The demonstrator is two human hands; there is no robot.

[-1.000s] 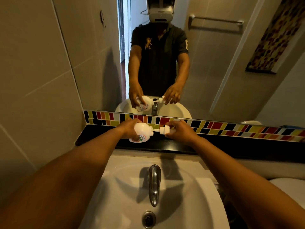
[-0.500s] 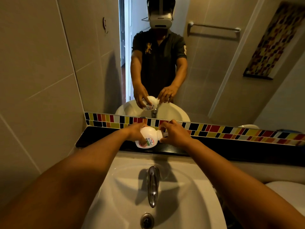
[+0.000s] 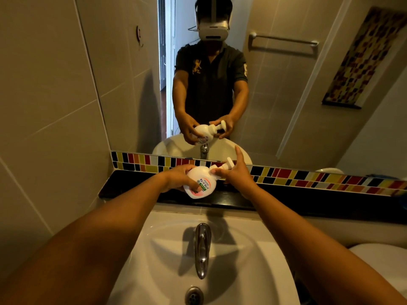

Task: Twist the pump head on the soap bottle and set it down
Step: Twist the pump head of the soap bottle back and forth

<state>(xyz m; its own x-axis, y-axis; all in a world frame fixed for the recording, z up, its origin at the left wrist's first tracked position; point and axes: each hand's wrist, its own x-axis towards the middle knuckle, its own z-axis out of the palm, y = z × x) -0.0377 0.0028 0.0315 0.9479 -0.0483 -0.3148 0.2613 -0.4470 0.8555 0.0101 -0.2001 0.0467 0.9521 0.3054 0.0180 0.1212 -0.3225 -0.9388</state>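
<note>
A white soap bottle [image 3: 201,183] with a printed label is held tilted above the black ledge [image 3: 132,183], its pump head [image 3: 228,162] pointing up and to the right. My left hand [image 3: 178,178] grips the bottle's round body from the left. My right hand [image 3: 236,172] holds the bottle's neck and pump collar, with the index finger stretched upward past the nozzle. The mirror above repeats both hands and the bottle.
A white basin [image 3: 253,249] with a chrome tap [image 3: 202,249] and drain [image 3: 193,294] lies below my arms. A strip of coloured tiles [image 3: 308,177] runs behind the ledge, under the mirror [image 3: 275,84]. A white toilet lid [image 3: 378,254] shows at the lower right.
The bottle has tipped from lying sideways to tilted with the pump raised. My right hand shifted its hold from the pump tip to the neck, and its index finger is extended.
</note>
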